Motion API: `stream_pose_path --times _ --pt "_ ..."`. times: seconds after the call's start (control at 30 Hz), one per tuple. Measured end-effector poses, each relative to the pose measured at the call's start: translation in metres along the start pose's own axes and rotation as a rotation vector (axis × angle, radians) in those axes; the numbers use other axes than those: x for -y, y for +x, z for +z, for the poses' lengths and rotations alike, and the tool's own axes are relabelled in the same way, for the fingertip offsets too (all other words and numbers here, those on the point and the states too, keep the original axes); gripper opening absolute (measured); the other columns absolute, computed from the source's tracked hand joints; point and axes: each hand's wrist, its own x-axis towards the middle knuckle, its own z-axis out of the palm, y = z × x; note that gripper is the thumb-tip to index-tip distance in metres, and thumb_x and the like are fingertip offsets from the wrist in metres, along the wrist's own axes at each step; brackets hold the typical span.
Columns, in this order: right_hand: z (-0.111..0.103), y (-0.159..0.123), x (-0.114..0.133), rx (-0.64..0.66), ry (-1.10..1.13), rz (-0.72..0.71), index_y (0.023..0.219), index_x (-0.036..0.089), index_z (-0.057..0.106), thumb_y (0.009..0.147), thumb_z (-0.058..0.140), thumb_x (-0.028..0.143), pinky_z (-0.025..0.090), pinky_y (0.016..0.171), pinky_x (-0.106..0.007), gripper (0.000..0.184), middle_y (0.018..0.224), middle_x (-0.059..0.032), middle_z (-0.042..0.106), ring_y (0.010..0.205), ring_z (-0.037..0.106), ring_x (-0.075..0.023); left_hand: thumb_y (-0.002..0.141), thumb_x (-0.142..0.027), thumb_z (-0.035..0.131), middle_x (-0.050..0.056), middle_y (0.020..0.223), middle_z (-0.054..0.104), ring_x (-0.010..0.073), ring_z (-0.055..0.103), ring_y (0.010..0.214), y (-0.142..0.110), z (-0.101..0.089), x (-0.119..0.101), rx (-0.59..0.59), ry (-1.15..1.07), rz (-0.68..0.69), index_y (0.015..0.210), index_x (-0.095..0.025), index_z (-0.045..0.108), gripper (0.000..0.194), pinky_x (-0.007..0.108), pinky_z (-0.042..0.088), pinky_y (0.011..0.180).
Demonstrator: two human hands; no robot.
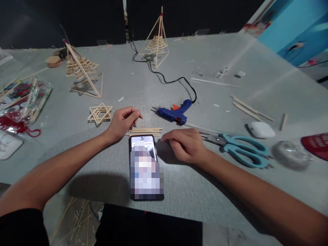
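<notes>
A small bundle of thin wooden sticks [146, 131] lies flat on the grey table [179, 191], just beyond a phone [146, 167] with a lit screen. My left hand [122, 122] rests at the left end of the sticks, its fingers curled and pinched together at them. At the right end my right hand [185, 144] lies knuckles up with its fingers bent, the fingertips touching the sticks. A blue glue gun [175, 111] with a black cord lies just past the sticks.
Teal scissors [239, 147] lie right of my right hand, with a white case [261, 130] and loose sticks [249, 110] beyond. A flat stick star [99, 113] and a stick pyramid [83, 70] stand left; another pyramid [156, 42] stands far back. Plastic bags [22, 102] crowd the left edge.
</notes>
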Motion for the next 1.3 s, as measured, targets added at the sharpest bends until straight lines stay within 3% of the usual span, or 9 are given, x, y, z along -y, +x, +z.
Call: stream_pose_path --times 0.2,0.47,0.8,0.97,1.3 --pt "0.0028 0.0042 0.0008 0.054 -0.082 0.073 0.104 0.017 0.066 0.092 0.046 0.014 0.041 0.051 -0.025 0.024 0.063 0.0042 0.064 0.048 0.056 -0.0108 0.086 -0.026 0.059 -0.004 0.054 0.051 0.0042 0.044 0.047 -0.0015 -0.0011 -0.0008 -0.006 -0.031 0.031 0.070 -0.016 0.067 0.021 0.019 0.031 0.044" --pt "0.0041 0.0011 -0.0004 0.167 -0.135 0.039 0.089 0.018 0.072 0.091 0.046 0.020 0.045 0.058 -0.028 0.026 0.077 -0.0024 0.075 0.061 0.067 -0.0147 0.084 -0.025 0.057 -0.004 0.053 0.051 0.0044 0.043 0.046 -0.0018 0.0007 -0.0028 -0.004 -0.028 0.027 0.068 -0.016 0.066 0.021 0.019 0.031 0.043" --pt "0.0050 0.0008 -0.0003 0.189 -0.179 0.065 0.096 0.016 0.075 0.092 0.046 0.020 0.047 0.058 -0.029 0.030 0.082 -0.0046 0.078 0.066 0.072 -0.0173 0.091 -0.029 0.059 -0.005 0.056 0.051 0.0046 0.042 0.049 -0.0060 0.0016 -0.0003 0.045 0.129 0.056 0.078 -0.016 0.072 0.022 0.021 0.036 0.048" --pt "0.0054 0.0020 0.0007 0.221 -0.206 0.085 0.101 0.018 0.076 0.092 0.045 0.020 0.045 0.057 -0.028 0.033 0.083 -0.0041 0.079 0.064 0.071 -0.0165 0.092 -0.029 0.059 -0.002 0.061 0.059 0.0051 0.050 0.053 -0.0077 0.0022 -0.0024 0.040 0.153 0.067 0.081 -0.015 0.073 0.023 0.019 0.038 0.050" --pt "0.0056 0.0043 0.0015 0.255 -0.237 0.109 0.105 0.017 0.076 0.093 0.042 0.021 0.040 0.054 -0.028 0.036 0.077 -0.0034 0.076 0.059 0.068 -0.0157 0.093 -0.031 0.059 0.004 0.072 0.072 0.0097 0.066 0.065 -0.0096 0.0019 -0.0063 0.129 0.145 0.083 0.084 -0.013 0.072 0.024 0.021 0.054 0.063"
